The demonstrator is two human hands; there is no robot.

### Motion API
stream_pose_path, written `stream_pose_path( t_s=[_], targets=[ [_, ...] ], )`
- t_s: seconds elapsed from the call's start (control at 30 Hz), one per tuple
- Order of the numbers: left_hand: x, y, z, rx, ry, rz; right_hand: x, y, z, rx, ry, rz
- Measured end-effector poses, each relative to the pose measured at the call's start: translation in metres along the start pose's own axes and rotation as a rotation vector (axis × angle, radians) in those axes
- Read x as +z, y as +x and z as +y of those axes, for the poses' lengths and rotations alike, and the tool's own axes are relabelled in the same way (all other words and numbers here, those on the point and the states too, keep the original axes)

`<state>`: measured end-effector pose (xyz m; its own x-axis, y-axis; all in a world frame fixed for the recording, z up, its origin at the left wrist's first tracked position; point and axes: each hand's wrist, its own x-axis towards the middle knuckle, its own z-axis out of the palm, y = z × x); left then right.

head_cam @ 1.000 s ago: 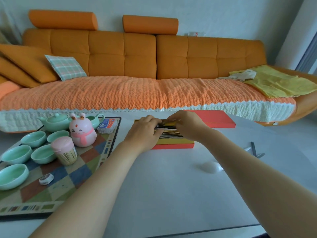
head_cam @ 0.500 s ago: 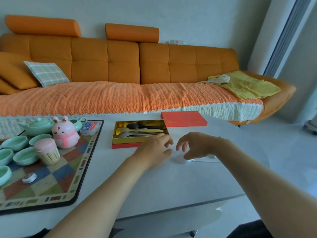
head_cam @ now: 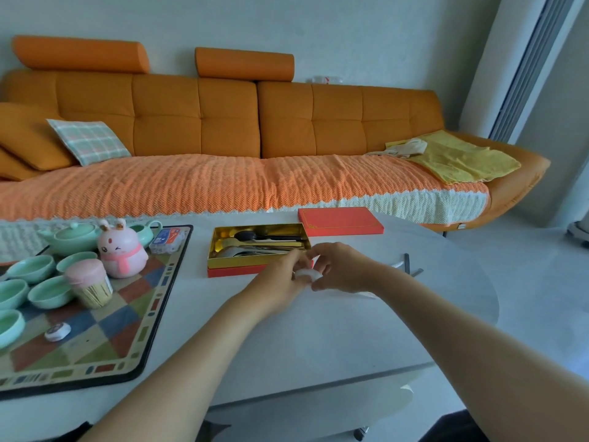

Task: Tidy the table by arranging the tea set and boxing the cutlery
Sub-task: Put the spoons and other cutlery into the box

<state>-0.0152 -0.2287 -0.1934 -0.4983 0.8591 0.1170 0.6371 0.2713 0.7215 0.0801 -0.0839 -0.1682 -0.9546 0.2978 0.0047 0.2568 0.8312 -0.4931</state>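
A second ago both hands were busy in the open red box with a gold lining (head_cam: 236, 272). They have since drawn back from it and met over a small white rounded piece (head_cam: 306, 274), just in front of the box's near right corner. The left hand (head_cam: 283, 279) pinches it with curled fingers, and the right hand (head_cam: 341, 269) curls round it from the other side. It is lifted slightly or just touching the pale grey tabletop (head_cam: 287, 346); I cannot tell which, nor whether it is a spoon.

The metal cutlery (head_cam: 267, 244) lies inside the box, and the flat red lid (head_cam: 341, 221) sits off it by the far edge. So boxing looks nearly done, with this piece probably next in and the lid still to close. Thin dark grey pieces (head_cam: 406, 261) remain near the right edge. The mint-green tea cups (head_cam: 47, 295) sit on the chequered mat (head_cam: 105, 333) at the left edge.
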Motion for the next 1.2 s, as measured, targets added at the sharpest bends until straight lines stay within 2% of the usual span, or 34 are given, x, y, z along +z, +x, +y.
stream_pose_path(
  t_s=[0.17, 0.3, 0.53, 0.7, 0.93, 1.07, 1.2],
  targets=[
    [-0.025, 0.013, -0.010, -0.115, -0.244, 0.185, 0.002, 0.017, -0.007, -0.011, 0.194, 0.102],
    [-0.055, 0.017, -0.023, -0.161, -0.422, 0.376, 0.003, 0.032, -0.013, -0.022, 0.174, 0.231],
    [-0.072, 0.027, -0.057, -0.155, -0.218, 0.482, 0.014, 0.064, -0.028, 0.036, 0.180, 0.362],
    [-0.075, 0.032, -0.073, -0.081, 0.151, 0.458, 0.025, 0.090, -0.032, 0.089, 0.185, 0.347],
    [-0.069, 0.030, -0.086, -0.015, 0.493, 0.196, 0.036, 0.115, -0.030, 0.211, 0.084, 0.240],
    [-0.065, 0.036, -0.086, -0.079, 0.612, 0.123, 0.035, 0.113, -0.029, 0.127, 0.041, 0.253],
    [-0.062, 0.039, -0.085, -0.052, 0.580, 0.168, 0.036, 0.102, -0.028, -0.001, -0.042, 0.207]
  ],
)
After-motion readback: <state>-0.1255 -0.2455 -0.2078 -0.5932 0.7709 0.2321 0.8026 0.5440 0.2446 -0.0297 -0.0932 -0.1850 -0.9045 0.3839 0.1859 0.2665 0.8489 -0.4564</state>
